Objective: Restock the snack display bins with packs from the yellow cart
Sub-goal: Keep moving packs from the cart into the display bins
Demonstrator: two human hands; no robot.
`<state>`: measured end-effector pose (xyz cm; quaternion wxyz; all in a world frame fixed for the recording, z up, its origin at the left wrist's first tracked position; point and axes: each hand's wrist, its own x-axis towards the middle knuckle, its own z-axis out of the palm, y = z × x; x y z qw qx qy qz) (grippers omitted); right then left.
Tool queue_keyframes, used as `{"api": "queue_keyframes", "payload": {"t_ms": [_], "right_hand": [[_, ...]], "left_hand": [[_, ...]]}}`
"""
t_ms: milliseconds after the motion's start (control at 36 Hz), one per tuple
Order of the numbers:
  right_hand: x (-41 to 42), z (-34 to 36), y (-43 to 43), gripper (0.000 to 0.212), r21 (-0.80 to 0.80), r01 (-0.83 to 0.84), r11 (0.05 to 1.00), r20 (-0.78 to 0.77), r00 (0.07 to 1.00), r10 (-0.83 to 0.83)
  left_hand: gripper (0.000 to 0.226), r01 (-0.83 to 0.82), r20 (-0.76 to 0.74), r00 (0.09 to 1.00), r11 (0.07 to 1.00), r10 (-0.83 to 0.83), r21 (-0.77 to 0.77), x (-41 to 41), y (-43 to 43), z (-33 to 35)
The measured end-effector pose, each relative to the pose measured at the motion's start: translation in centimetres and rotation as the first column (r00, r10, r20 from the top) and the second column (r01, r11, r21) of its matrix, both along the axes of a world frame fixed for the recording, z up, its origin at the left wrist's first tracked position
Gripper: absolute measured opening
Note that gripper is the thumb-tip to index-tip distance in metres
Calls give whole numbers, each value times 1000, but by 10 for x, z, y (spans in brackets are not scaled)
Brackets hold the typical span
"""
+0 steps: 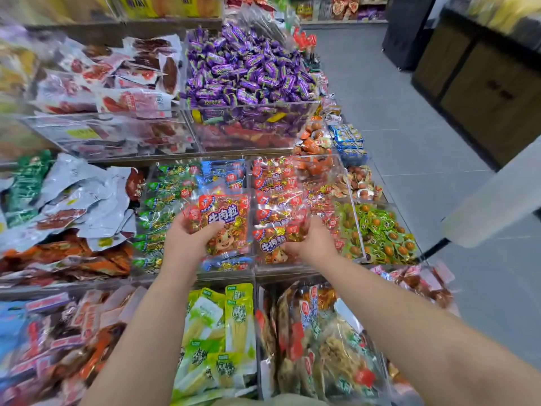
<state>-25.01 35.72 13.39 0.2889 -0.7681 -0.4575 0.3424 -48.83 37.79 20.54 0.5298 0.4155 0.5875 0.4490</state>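
My left hand (187, 240) grips a red beef-cube snack pack (224, 221) with a cartoon calf on it, held above the clear bin of green and blue packs (169, 200). My right hand (311, 241) holds the near end of another red pack (273, 240) lying in the clear bin of red packs (278, 186) to the right. Its fingers are curled round the pack's edge. The yellow cart is out of view.
Clear bins step up in tiers: purple candies (248, 71) and vacuum-packed meat (126, 77) at the top, green-wrapped snacks (380, 232) to the right, yellow-green bamboo packs (222, 326) in the near row. A grey tiled aisle (409, 142) runs along the right, with dark cabinets (483, 83) beyond.
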Motion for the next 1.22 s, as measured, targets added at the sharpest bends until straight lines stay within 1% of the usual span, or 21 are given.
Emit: {"api": "queue_keyframes", "payload": {"t_ms": [83,111,194,250,333,361,389,444,472,500,528,583,611,694,806,861,944,1028,1111,1167,1222], "right_hand": [[-4,-5,8,73,49,11,999,-42,999,-9],[-2,-7,7,72,53,-2,999,-35,999,4],[8,-12,-3,65,3,-136,991,24,990,136],[15,-15,-9,69,-50,-236,971,84,967,239],[21,-10,-6,70,-94,-302,949,174,933,314],[21,-7,-3,71,-93,-304,948,162,935,315],[20,-5,0,76,-78,-289,954,108,949,297],[13,-2,2,99,-1,-194,981,-87,977,193],[9,-2,2,108,51,-135,990,-141,980,141],[5,-3,1,112,101,-105,989,-126,985,118],[0,-5,0,112,137,-116,984,-52,991,124],[-7,-14,-1,101,170,-162,972,95,984,148],[-9,-18,0,94,166,-160,973,108,984,143],[-14,-28,7,85,130,-125,984,36,992,121],[-14,-32,22,89,101,-135,986,61,990,130],[-14,-33,25,89,108,-149,983,81,987,140],[-10,-35,18,81,137,-187,973,78,981,178],[-2,-32,9,76,72,-251,965,54,967,247],[8,-24,5,87,4,-310,951,14,951,310],[14,-13,4,98,-23,-342,939,-56,939,340],[19,1,-2,106,-28,-331,943,-118,938,326]], "left_hand": [[48,-6,-44,999,1000,5,-22,4,3,-1],[49,-8,-46,999,1000,6,-22,5,3,-2],[39,-2,-46,999,1000,1,-13,5,4,-4],[41,13,-50,999,1000,-13,-11,3,3,-7],[46,29,-37,999,999,-29,-16,2,3,-10],[42,27,-25,999,1000,-27,-16,2,3,-11],[39,24,-14,1000,1000,-24,-15,2,4,-11],[35,14,2,1000,1000,-14,-9,2,5,-11],[34,6,7,1000,1000,-6,-4,2,6,-10],[34,0,13,1000,1000,0,2,2,7,-9],[34,-3,13,1000,1000,3,7,1,7,-9],[34,0,3,1000,1000,0,18,1,10,-8],[33,4,0,1000,1000,-4,28,1,12,-7],[31,17,0,1000,998,-17,56,3,17,-5],[30,47,16,999,997,-48,66,9,24,-2],[31,59,26,998,995,-62,82,13,27,0],[32,82,27,996,990,-85,112,17,28,1],[33,90,31,995,989,-94,118,20,28,-3],[36,95,50,994,991,-100,93,24,25,-6],[40,104,97,989,993,-109,61,28,24,-5],[49,126,130,983,991,-130,37,33,23,-1]]}}
